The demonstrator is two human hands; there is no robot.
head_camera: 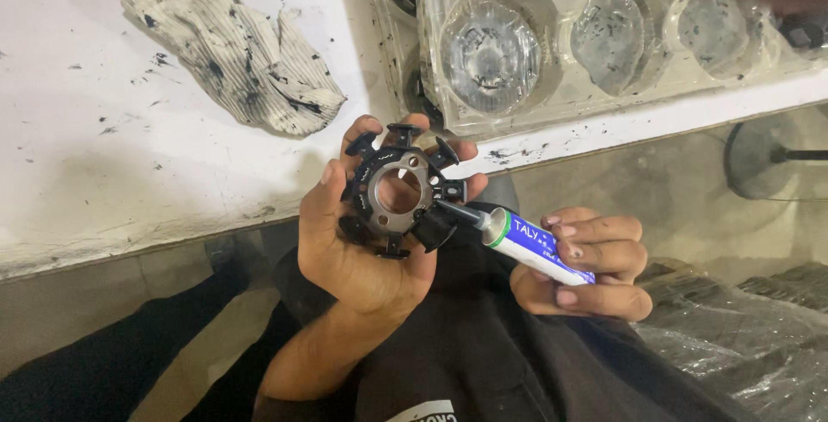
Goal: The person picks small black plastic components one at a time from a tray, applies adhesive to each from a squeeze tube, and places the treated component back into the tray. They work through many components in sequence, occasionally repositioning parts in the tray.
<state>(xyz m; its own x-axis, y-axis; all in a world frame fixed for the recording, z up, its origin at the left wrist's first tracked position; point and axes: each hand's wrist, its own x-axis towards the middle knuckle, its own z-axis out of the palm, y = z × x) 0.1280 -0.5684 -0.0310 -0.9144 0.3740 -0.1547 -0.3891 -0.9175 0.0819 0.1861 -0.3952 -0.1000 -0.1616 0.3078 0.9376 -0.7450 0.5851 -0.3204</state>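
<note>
- Head view: a round metal ring with black prongs (398, 191) sits at frame centre, cupped in the left hand (358, 245), fingers curled round its rim.
- The right hand (591, 267), just right of centre, is closed around a blue-and-white tube (535, 245); its nozzle touches the ring's lower right edge.
- A stained glove (233, 42) lies on the white table (103, 163), upper left.

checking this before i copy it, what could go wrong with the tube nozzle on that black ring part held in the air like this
1. The ring part rests only in the left hand fingertips, above the lap, off the white bench; a slip could drop it.
2. The tube in the right hand touches one black tab; too hard a squeeze might smear paste onto fingers or neighbouring tabs.
3. The stained glove lies unused, so skin contact seems likely.
</note>
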